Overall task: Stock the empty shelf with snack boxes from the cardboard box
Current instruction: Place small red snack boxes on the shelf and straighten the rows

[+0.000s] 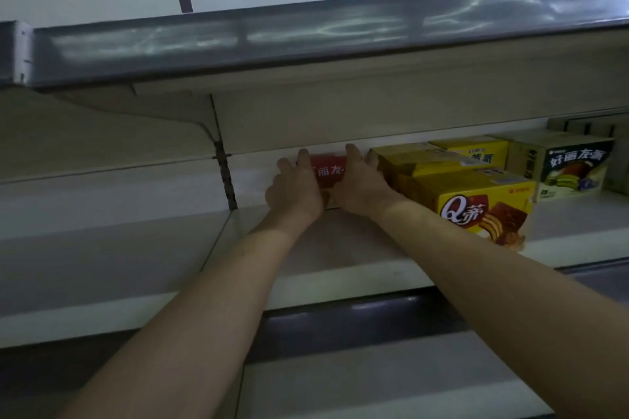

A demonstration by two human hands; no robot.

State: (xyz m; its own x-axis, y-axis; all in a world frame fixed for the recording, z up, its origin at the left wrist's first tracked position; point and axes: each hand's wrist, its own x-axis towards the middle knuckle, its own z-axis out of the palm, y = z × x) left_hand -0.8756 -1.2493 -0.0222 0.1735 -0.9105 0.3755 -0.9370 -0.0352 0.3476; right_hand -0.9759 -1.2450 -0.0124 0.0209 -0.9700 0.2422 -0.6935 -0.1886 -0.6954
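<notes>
Currently: I am seating a red snack box (328,173) at the back of the shelf (340,265), just left of the yellow boxes (476,201).
Left hand (294,189): its fingers (304,155) are curling over the box's left end, holding it.
Right hand (360,184): its fingers (354,150) are hooking over the right end, just beside the yellow stack.
Box base: my hands are hiding it, so I cannot tell whether it is resting on the shelf or hanging just above.
Further right: a green-fronted box (575,167) is sitting near the back panel.
Cardboard box: it is lying outside my view.
Next move, as I am judging it: nudging the red box flush with the yellow stack, letting go with both hands without dragging it forward, then going back for another box. Most of the shelf to the left is waiting to be filled.
</notes>
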